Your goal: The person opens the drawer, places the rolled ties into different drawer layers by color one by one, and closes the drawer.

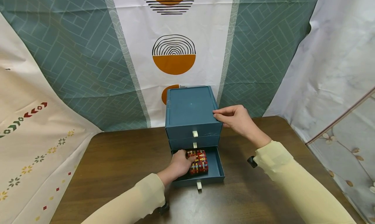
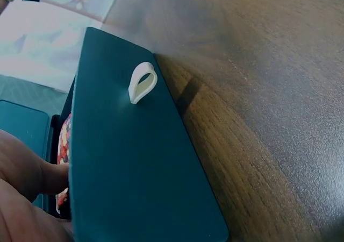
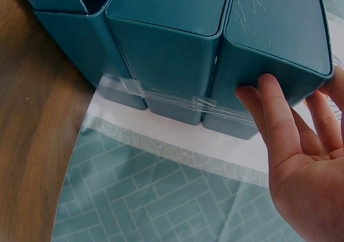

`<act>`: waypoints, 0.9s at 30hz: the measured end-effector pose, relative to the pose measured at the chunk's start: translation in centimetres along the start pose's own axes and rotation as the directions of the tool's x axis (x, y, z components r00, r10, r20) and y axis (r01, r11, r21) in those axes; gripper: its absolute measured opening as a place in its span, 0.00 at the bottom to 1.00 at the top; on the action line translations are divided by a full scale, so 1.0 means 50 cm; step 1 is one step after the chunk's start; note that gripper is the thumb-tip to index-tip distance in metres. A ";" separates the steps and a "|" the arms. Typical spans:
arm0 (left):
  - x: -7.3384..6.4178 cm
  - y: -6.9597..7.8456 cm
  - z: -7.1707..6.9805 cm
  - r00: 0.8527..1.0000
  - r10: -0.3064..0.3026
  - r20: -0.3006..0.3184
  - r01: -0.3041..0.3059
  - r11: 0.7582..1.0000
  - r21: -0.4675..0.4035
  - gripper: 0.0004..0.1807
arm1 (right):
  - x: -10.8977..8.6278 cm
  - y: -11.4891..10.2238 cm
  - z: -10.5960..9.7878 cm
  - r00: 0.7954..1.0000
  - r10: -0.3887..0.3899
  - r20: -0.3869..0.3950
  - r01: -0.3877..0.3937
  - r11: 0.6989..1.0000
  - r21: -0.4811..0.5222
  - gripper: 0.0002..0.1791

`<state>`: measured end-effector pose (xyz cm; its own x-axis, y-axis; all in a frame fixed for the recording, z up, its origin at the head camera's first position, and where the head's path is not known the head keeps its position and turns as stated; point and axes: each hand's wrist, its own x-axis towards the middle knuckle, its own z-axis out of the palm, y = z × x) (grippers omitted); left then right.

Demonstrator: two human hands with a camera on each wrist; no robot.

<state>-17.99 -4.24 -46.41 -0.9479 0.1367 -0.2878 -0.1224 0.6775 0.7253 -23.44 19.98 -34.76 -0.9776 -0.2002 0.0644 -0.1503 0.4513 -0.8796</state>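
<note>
A blue-green drawer unit (image 1: 191, 105) stands at the back of the table, its bottom drawer (image 1: 215, 165) pulled out. Inside that drawer, towards its left, sits a multicoloured woven item (image 1: 200, 163), mostly red and yellow. My left hand (image 1: 179, 162) reaches in and grips the item from the left, thumb across its near side. In the left wrist view the drawer front (image 2: 123, 161) hides most of the item. My right hand (image 1: 238, 119) touches the unit's upper right edge. In the right wrist view its fingertips (image 3: 269, 83) rest against the side of the top section.
The two upper drawers are closed, each with a white pull tab (image 1: 195, 133). Clear tape (image 3: 172, 98) runs along the unit's side. A brown wooden table (image 1: 123, 159) lies beneath, with patterned cloths (image 1: 88, 64) hanging behind and at both sides.
</note>
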 end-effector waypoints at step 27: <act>-0.040 -0.006 -0.074 0.997 0.075 0.014 -0.074 0.996 -0.044 0.28 | -0.004 -0.003 0.002 1.000 -0.002 -0.013 0.002 1.000 -0.001 0.18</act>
<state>-17.12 -7.39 -43.75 -0.9502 0.1970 -0.2416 -0.0650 0.6328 0.7716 -23.21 19.86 -34.68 -0.9792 -0.1895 0.0724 -0.1525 0.4521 -0.8788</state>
